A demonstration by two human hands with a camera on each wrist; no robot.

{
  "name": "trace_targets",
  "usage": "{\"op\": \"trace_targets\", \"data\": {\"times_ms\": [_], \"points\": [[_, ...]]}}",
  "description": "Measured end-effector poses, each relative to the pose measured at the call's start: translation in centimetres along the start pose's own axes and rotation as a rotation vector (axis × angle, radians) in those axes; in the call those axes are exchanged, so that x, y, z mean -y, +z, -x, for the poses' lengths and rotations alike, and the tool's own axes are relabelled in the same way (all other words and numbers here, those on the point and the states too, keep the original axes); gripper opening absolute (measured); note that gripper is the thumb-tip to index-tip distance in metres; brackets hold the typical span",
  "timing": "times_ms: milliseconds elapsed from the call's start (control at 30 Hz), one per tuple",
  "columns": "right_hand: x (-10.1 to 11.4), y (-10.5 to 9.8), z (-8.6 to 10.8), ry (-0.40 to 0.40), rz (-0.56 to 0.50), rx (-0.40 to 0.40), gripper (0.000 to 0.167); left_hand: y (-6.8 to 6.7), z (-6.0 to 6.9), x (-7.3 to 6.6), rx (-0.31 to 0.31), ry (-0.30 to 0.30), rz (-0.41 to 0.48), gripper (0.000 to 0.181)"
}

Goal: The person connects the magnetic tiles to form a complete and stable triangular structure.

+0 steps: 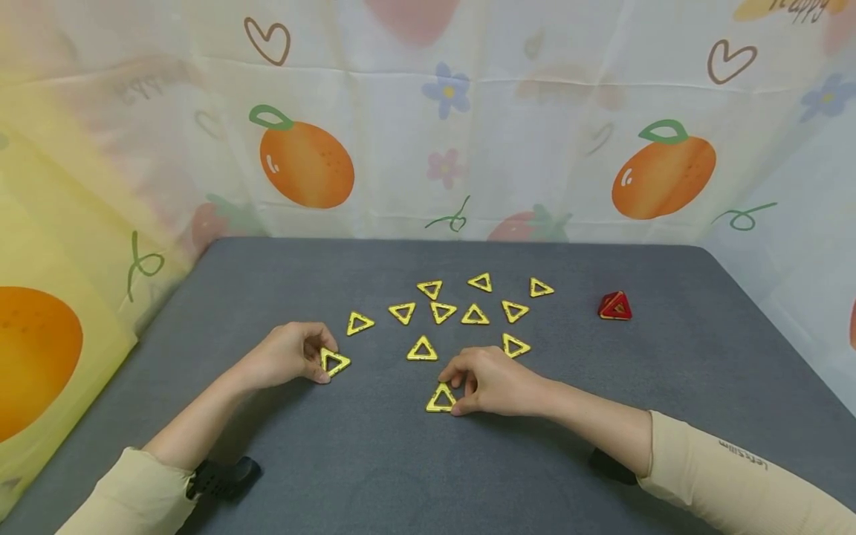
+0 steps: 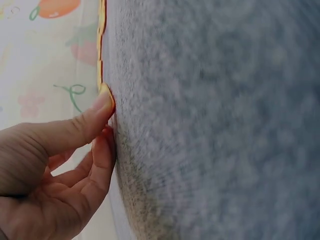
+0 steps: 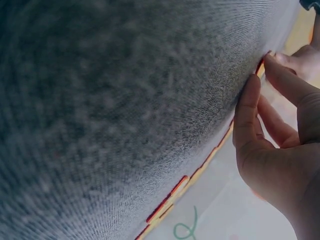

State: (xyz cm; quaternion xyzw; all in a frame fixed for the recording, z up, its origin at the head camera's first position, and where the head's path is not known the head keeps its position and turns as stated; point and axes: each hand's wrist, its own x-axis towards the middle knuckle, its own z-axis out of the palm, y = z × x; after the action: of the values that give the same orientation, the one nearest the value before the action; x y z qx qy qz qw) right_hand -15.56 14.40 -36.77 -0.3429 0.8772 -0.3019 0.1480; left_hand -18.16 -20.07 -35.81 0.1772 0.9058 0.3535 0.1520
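Observation:
My left hand (image 1: 284, 355) pinches a yellow triangular frame tile (image 1: 345, 362) by its left side, close to the table. In the left wrist view the thumb (image 2: 103, 104) lies against the tile's edge. My right hand (image 1: 498, 383) has its thumb and fingers at the right side and tip of another yellow triangular tile (image 1: 440, 408), nearer the front. Seen edge-on from the right wrist, that tile shows only as a thin strip at the fingertips (image 3: 254, 82). Just behind the left hand lies a separate yellow triangular tile (image 1: 360, 323).
Several yellow triangular tiles (image 1: 475, 315) lie spread over the table's middle, one (image 1: 515, 345) partly behind the right hand. A red pyramid-like piece (image 1: 615, 305) stands at the right. Beyond the grey table (image 1: 374, 461) hangs a fruit-patterned cloth (image 1: 394, 148).

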Motion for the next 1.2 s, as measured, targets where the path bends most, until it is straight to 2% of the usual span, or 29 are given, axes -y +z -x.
{"op": "trace_targets", "data": {"times_ms": [133, 400, 667, 900, 1067, 1200], "points": [[0.1, 0.0, 0.0, -0.001, 0.000, 0.007, 0.037, 0.1, 0.0, -0.1, -0.031, -0.001, 0.015, 0.028], [0.1, -0.1, 0.0, -0.003, 0.025, 0.009, 0.036, 0.4, -0.4, -1.1, -0.080, 0.043, 0.011, 0.022], [0.1, 0.0, 0.1, -0.012, 0.025, 0.001, 0.037, 2.6, -0.8, -3.4, -0.112, 0.076, 0.013, 0.023], [0.0, 0.1, 0.0, -0.010, 0.025, 0.008, 0.038, 4.7, -1.4, -5.2, -0.096, 0.114, 0.040, 0.025], [0.0, 0.1, -0.1, -0.010, 0.026, 0.006, 0.038, 6.0, -2.1, -6.2, -0.053, 0.131, 0.103, 0.026], [0.0, 0.1, -0.1, -0.009, 0.027, 0.005, 0.038, 6.7, -2.7, -6.9, -0.028, 0.153, 0.110, 0.027]]}}
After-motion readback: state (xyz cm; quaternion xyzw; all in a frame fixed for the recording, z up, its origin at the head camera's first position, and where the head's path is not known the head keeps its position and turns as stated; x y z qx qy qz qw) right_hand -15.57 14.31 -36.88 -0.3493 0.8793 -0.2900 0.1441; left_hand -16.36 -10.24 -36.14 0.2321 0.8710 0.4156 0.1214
